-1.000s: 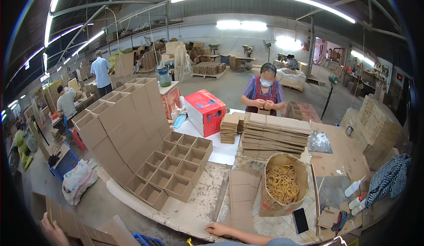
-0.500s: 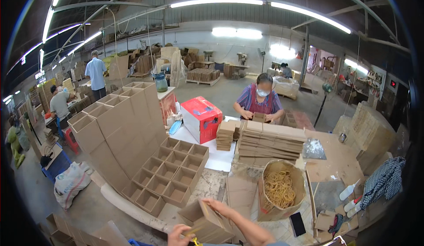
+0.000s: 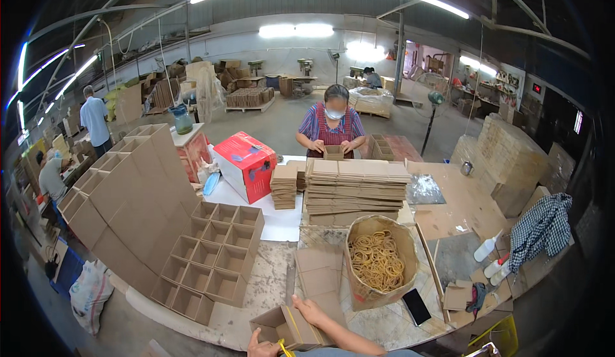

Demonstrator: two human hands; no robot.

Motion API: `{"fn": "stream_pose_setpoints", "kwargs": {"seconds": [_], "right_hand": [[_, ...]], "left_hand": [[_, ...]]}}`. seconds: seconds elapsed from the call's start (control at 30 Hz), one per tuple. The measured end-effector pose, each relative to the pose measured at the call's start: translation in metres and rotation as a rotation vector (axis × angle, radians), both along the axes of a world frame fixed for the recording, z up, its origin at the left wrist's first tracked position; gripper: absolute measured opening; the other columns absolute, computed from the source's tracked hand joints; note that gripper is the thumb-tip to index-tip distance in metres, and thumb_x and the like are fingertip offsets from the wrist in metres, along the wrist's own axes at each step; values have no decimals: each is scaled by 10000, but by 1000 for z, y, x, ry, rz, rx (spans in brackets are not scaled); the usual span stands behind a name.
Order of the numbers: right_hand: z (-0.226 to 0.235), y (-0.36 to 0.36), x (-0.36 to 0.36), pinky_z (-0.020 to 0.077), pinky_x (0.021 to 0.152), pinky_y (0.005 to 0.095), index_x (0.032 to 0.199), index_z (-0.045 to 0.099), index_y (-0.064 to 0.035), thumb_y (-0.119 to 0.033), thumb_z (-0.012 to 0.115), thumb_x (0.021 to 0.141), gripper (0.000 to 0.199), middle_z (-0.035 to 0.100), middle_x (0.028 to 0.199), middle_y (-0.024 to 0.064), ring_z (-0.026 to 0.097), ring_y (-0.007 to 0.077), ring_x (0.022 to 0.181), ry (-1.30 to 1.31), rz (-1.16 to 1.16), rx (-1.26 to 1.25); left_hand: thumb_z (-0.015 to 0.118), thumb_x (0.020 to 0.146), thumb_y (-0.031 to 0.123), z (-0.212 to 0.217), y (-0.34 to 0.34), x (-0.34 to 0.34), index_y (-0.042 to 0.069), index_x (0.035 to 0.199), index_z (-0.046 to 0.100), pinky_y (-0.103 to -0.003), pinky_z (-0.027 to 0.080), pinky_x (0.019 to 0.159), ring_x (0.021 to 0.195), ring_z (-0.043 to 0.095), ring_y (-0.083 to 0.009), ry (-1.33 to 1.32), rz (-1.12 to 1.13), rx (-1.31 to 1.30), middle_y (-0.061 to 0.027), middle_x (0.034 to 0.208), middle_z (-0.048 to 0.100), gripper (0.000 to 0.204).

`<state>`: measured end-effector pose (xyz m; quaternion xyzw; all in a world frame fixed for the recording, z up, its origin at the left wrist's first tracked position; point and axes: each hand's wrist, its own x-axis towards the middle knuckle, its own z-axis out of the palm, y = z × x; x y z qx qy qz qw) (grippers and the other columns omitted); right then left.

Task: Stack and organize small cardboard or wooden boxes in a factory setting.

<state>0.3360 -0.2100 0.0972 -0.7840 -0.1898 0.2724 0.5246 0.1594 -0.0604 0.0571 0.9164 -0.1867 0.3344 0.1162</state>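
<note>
At the near edge of the table I hold a small open cardboard box, tilted, with a thin yellow band running across it. My left hand grips its near left corner, thumb up; a bright yellow piece shows beside those fingers, its kind unclear. The fingers of my right hand close over the box's far right side. Just beyond lie flat cardboard pieces. To their right stands an open bag full of yellow rubber bands.
Rows of open cardboard boxes stand at the left, beside a tall stack. Flat cardboard is piled ahead, near a red carton. A black phone lies at right. Across the table a masked co-worker handles a small box.
The view has swung to the right, so the scene sits further left. The box is lower and more level, with its opening turned upward; both hands remain on it.
</note>
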Motion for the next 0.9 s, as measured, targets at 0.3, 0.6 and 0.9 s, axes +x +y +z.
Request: {"fn": "stream_pose_setpoints", "kwargs": {"seconds": [0.3,0.6,0.9], "right_hand": [[-62,-12,10,431,654,291,779,657,5,-589,315,900,696,596,683,51,523,137,645,220,-177,116],[-76,-12,17,436,644,286,770,653,-7,-605,305,896,703,603,698,64,542,145,660,211,-182,87],[-76,-30,23,474,706,326,911,662,-52,-366,532,872,341,645,772,73,597,151,746,193,82,296]], "left_hand": [[612,716,216,-16,2,10,153,911,644,-421,467,760,737,629,-207,260,-147,-120,-51,775,649,207],[584,769,187,1,0,22,131,970,639,-395,479,623,764,624,-255,184,-87,-77,-112,823,647,216],[575,789,178,58,1,6,125,984,632,-406,476,626,767,621,-266,290,119,-290,-131,833,642,210]]}}
